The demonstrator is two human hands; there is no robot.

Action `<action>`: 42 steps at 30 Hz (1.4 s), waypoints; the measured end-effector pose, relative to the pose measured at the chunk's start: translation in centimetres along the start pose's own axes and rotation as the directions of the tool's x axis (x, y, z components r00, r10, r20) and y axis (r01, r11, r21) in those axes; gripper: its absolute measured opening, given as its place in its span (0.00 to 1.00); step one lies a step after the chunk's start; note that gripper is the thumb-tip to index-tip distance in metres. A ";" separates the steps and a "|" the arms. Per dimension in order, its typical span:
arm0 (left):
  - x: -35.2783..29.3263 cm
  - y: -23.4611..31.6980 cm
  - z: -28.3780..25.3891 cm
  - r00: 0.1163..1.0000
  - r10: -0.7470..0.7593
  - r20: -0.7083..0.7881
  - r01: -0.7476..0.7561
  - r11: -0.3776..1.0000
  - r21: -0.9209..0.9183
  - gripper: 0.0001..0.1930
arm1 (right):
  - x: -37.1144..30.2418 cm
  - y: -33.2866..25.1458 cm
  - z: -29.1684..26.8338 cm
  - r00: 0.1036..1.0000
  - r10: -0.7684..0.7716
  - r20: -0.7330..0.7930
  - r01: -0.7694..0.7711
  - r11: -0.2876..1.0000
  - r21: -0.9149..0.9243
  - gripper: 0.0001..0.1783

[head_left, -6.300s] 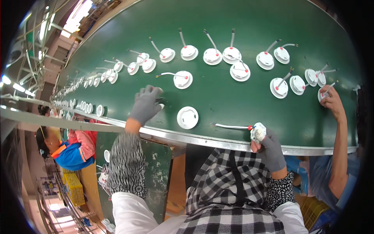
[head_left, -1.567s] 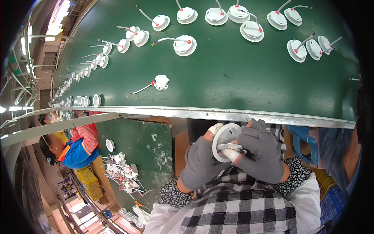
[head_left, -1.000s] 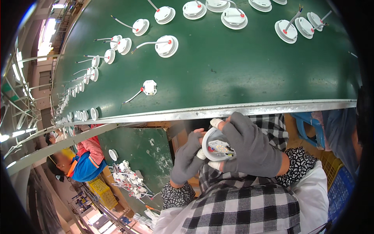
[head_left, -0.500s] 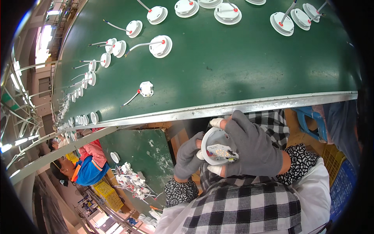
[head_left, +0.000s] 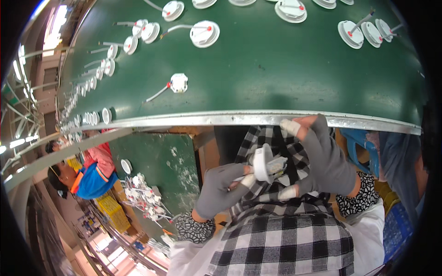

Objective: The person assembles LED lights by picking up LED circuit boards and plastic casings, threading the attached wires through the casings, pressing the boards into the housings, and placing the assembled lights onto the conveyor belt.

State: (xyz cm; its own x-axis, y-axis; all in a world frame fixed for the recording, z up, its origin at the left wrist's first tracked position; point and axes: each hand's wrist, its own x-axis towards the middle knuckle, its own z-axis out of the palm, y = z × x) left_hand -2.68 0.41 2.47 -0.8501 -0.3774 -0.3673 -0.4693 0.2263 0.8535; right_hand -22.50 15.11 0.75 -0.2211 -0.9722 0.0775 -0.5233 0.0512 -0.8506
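Observation:
My left hand (head_left: 223, 189), in a grey fingerless glove with wrapped fingertips, grips a round white downlight housing (head_left: 261, 163) by its near left side. The housing is turned nearly edge-on above my checked apron. A pale circuit board (head_left: 278, 166) sticks out of its open right side; whether it is fastened there cannot be told. My right hand (head_left: 322, 158), gloved alike, is off the housing, just right of it, with thumb and fingers spread wide and nothing between them.
Ahead runs a green worktable with a metal edge (head_left: 221, 118). A white driver module (head_left: 179, 83) with a grey cable lies on it, with several downlights (head_left: 205, 34) beyond. At left, a side table (head_left: 177, 158) bears a pile of modules (head_left: 140, 195), near a person in blue (head_left: 94, 179).
My right hand has let go of the downlight housing and opened to its right. My left hand has turned the housing from facing up to nearly edge-on. The whole view has shifted slightly.

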 end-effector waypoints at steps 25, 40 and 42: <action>-4.8 -2.2 5.2 0.929 -0.201 0.311 0.369 0.423 -0.827 0.25 | -8.2 0.9 6.2 0.854 0.137 0.502 -0.321 0.898 0.301 0.30; -1.9 0.6 3.3 0.944 0.317 0.092 -0.270 0.580 0.768 0.38 | -2.6 0.4 4.3 0.793 0.382 0.474 -0.504 0.849 0.159 0.52; -1.7 0.7 3.5 0.940 0.339 0.040 -0.237 0.562 0.792 0.39 | -2.3 0.2 4.5 0.812 0.392 0.433 -0.499 0.851 0.163 0.53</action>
State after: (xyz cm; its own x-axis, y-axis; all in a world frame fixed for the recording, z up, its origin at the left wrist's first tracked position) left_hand -2.44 4.39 2.39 -0.9677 -0.2421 -0.0703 -0.2521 0.9281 0.2740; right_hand -18.41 16.33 -1.93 -0.0285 -0.8679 -0.4960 -0.2013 0.4910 -0.8476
